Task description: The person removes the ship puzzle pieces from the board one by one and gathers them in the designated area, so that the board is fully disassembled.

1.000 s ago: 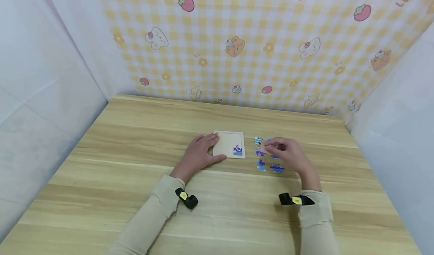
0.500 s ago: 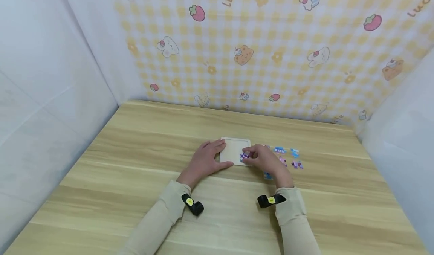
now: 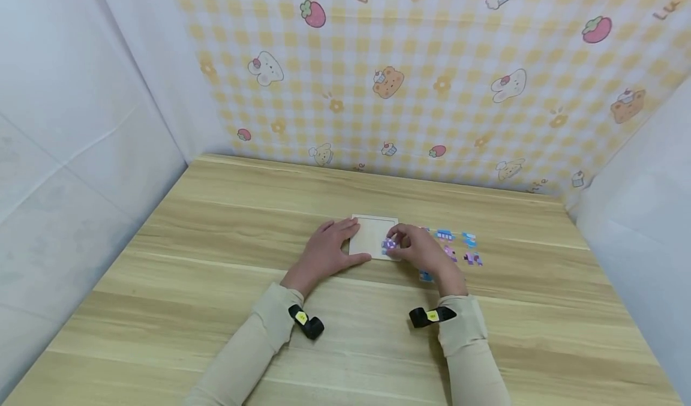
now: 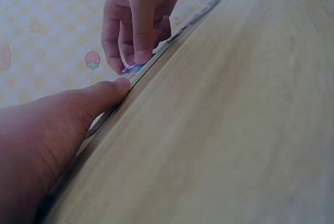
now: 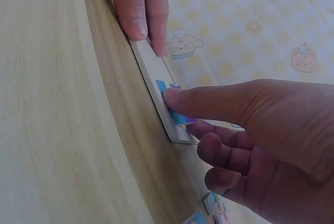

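A square wooden puzzle tray (image 3: 372, 238) with a raised rim lies on the table. My left hand (image 3: 328, 253) rests at its left side, fingers on the far corner and thumb along the near rim, all fairly straight. At the tray's near right corner, my right hand (image 3: 423, 251) pinches a purple-and-blue jigsaw piece (image 3: 389, 244) between thumb and fingers. In the right wrist view, the right thumb lies over this piece, close over the tray surface, and a blue edge of puzzle print (image 5: 160, 84) shows beside it. The right fingertips partly hide what lies under them.
Several loose jigsaw pieces lie right of the tray, among them a blue one (image 3: 445, 235), a light blue one (image 3: 469, 239) and a purple one (image 3: 472, 259). A blue piece (image 3: 426, 276) sits under the right wrist. A checked cloth (image 3: 351, 94) hangs behind the wooden table (image 3: 243, 214).
My right hand has moved left from the loose pieces to the tray's near right corner, with a piece between its fingers. The left hand stays on the tray; the head view has shifted.
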The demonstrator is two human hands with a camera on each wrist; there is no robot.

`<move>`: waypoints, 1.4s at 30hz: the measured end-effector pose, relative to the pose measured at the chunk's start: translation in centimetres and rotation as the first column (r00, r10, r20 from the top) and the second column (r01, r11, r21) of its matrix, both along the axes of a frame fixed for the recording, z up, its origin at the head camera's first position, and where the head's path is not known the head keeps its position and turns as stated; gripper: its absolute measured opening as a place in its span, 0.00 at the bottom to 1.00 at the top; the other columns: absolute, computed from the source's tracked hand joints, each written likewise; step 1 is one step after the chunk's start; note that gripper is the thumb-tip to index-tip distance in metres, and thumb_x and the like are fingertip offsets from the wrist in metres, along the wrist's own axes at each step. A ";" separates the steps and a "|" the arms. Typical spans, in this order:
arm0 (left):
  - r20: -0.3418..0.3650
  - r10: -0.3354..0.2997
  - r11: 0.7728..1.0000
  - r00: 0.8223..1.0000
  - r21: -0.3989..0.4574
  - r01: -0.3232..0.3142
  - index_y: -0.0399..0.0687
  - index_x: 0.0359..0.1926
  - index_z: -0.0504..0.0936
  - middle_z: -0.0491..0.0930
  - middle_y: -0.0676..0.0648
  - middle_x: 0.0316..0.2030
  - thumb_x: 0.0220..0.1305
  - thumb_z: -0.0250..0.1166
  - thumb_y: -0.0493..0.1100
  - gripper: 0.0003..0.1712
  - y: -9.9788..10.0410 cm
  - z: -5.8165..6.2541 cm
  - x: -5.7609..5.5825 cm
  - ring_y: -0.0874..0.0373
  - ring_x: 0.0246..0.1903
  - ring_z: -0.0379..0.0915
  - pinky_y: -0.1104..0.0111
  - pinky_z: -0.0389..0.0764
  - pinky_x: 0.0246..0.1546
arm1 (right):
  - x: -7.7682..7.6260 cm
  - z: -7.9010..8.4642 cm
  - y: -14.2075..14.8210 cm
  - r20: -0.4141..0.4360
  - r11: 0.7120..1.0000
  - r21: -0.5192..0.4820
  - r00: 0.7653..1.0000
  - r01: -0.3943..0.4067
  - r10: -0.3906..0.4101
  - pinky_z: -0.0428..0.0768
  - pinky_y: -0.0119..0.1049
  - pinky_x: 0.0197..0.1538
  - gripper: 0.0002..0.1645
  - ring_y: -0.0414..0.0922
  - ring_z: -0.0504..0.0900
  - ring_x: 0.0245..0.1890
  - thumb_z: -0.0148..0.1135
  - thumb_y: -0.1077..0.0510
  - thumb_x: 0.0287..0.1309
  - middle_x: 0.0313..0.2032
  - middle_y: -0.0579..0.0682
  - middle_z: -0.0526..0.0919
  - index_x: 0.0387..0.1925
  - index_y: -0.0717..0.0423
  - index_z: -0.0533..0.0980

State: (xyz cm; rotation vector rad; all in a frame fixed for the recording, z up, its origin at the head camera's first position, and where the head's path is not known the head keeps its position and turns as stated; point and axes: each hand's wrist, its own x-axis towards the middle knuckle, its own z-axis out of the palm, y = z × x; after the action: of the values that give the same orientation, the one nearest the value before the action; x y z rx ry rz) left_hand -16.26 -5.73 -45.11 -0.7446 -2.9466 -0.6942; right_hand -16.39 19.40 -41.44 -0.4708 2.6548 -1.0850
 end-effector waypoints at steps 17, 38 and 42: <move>0.013 0.010 1.000 1.000 0.009 -0.011 0.44 0.74 0.71 0.65 0.49 0.76 0.62 0.67 0.72 0.51 0.1 -0.2 0.0 0.57 0.76 0.58 0.59 0.51 0.79 | 1.1 1.2 2.7 -0.029 0.973 -0.231 1.000 -0.017 0.010 0.75 0.32 0.28 0.14 0.46 0.77 0.27 0.67 0.57 0.69 0.37 0.53 0.86 0.52 0.60 0.84; 0.007 -0.008 1.000 1.000 0.013 0.008 0.44 0.75 0.69 0.64 0.49 0.76 0.62 0.66 0.73 0.52 0.3 -0.5 -0.4 0.56 0.77 0.56 0.58 0.51 0.79 | 2.6 1.6 7.9 0.034 0.969 -0.247 0.999 -0.006 0.015 0.86 0.40 0.34 0.12 0.51 0.86 0.34 0.65 0.61 0.70 0.37 0.56 0.87 0.50 0.63 0.84; 0.013 -0.003 1.000 1.000 0.007 0.003 0.45 0.75 0.69 0.63 0.50 0.76 0.63 0.65 0.73 0.52 0.3 -0.7 -0.5 0.57 0.77 0.56 0.58 0.50 0.79 | 2.7 1.7 8.2 0.037 0.970 -0.244 0.999 0.023 -0.015 0.85 0.38 0.35 0.12 0.52 0.85 0.35 0.66 0.61 0.69 0.38 0.56 0.88 0.50 0.62 0.84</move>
State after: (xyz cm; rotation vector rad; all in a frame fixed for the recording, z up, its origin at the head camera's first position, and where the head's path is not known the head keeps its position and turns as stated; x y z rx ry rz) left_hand -16.78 -5.39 -45.81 -0.7474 -2.9535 -0.7118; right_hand -13.71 27.62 -39.70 -0.4674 2.5115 -1.4217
